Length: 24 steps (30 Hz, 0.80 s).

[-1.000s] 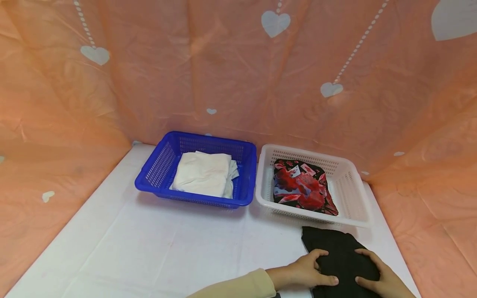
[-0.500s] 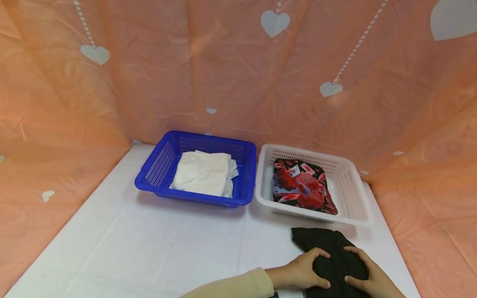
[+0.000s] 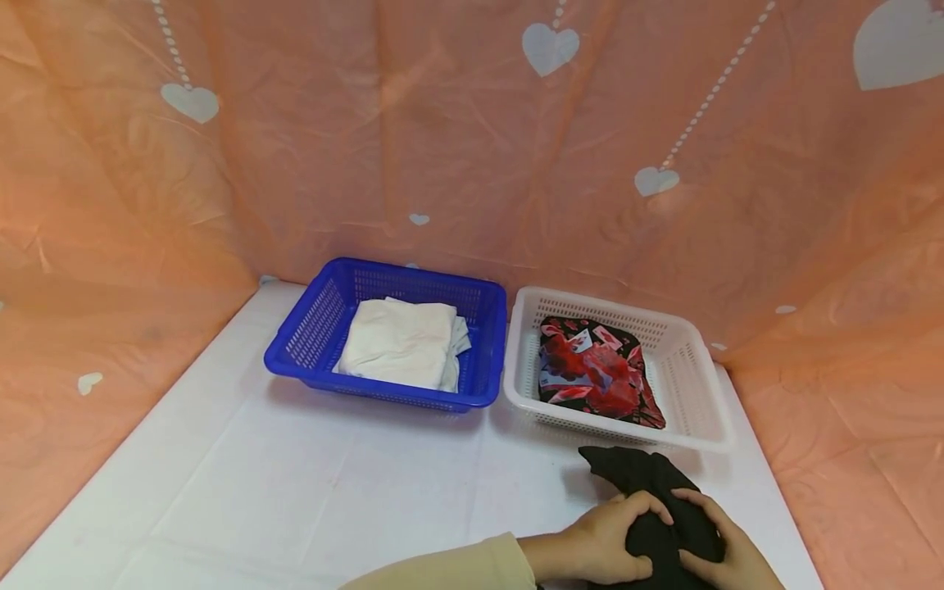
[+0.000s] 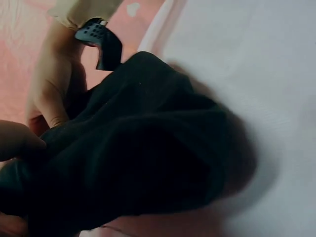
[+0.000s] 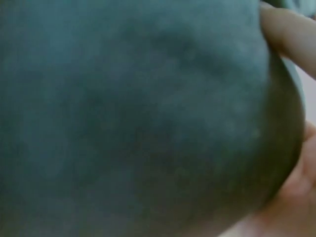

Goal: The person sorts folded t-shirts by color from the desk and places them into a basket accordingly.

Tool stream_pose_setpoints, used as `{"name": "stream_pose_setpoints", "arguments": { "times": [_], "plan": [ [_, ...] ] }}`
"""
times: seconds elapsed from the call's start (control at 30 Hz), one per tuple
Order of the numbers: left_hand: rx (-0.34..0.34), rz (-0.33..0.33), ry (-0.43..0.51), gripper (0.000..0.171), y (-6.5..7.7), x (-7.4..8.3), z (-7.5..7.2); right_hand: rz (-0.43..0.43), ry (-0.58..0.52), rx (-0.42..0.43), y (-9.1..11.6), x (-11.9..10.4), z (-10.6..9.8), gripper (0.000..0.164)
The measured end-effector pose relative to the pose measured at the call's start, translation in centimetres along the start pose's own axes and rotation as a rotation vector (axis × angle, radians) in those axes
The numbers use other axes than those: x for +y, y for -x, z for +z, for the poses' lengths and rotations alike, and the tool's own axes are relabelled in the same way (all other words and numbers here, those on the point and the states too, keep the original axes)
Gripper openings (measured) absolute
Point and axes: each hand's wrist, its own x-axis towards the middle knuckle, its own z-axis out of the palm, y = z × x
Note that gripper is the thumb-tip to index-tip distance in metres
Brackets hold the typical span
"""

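A black piece of clothing (image 3: 634, 467), bunched into folds, is at the front right of the table, close before the white basket. My left hand (image 3: 608, 537) grips its left side, thumb and fingers curled into the fabric. From the right, my right hand (image 3: 730, 545) squeezes the opposite side, so the cloth bulges up between both hands. In the left wrist view the dark garment (image 4: 148, 128) hangs in a fold above the white tabletop, casting a shadow. The right wrist view is almost filled by the blurred cloth (image 5: 148, 123). Fingers under the fabric are hidden.
A blue basket (image 3: 295, 369) holds folded white clothes (image 3: 401, 340). Beside it, a white basket (image 3: 696, 385) contains a folded black garment with a red print (image 3: 597, 373). Both stand at the back of the white-covered table (image 3: 295, 492), against an orange curtain (image 3: 457, 147) with hearts.
My hands have drawn closer together and moved slightly left with the black clothing. Its fabric is more bunched, and its far left corner has lifted off the table. The baskets stay put.
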Motion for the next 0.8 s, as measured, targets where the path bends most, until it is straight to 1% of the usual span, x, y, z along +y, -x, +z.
{"name": "stream_pose_setpoints", "arguments": {
  "times": [0.03, 0.13, 0.17, 0.27, 0.3, 0.4, 0.53, 0.63, 0.73, 0.8],
  "plan": [
    [-0.002, 0.016, -0.014, 0.05, 0.1, 0.2, -0.3, -0.033, -0.016, 0.014, 0.1, -0.2, 0.1, 0.069],
    [-0.013, 0.061, -0.043, 0.05, 0.3, 0.6, -1.1, -0.058, -0.053, 0.039, 0.3, -1.1, 0.3, 0.067],
    [-0.014, 0.072, -0.048, 0.05, 0.4, 0.8, -1.3, -0.048, -0.075, 0.042, 0.4, -1.4, 0.3, 0.067],
    [-0.007, 0.121, -0.052, 0.051, 0.5, 1.2, -2.3, -0.023, -0.084, 0.091, 0.5, -2.4, 0.0, 0.066],
    [0.003, 0.143, -0.058, 0.051, 0.5, 1.4, -2.7, -0.021, -0.084, 0.105, 0.5, -2.8, -0.3, 0.066],
    [0.038, 0.215, -0.062, 0.053, 0.5, 1.9, -4.0, -0.07, -0.087, 0.155, 0.4, -4.0, -1.3, 0.066],
    [0.097, 0.289, -0.017, 0.053, 0.3, 2.5, -6.1, -0.138, -0.145, 0.198, -0.3, -5.7, -3.0, 0.067],
    [0.146, 0.321, 0.03, 0.053, -0.1, 2.8, -7.7, -0.163, -0.202, 0.223, -1.4, -6.9, -4.4, 0.067],
    [0.204, 0.343, 0.046, 0.054, -0.9, 2.9, -9.4, -0.203, -0.207, 0.254, -3.0, -7.9, -5.8, 0.069],
    [0.238, 0.354, 0.05, 0.054, -1.4, 3.0, -10.6, -0.214, -0.184, 0.28, -4.1, -8.6, -6.6, 0.069]
  ]
}}
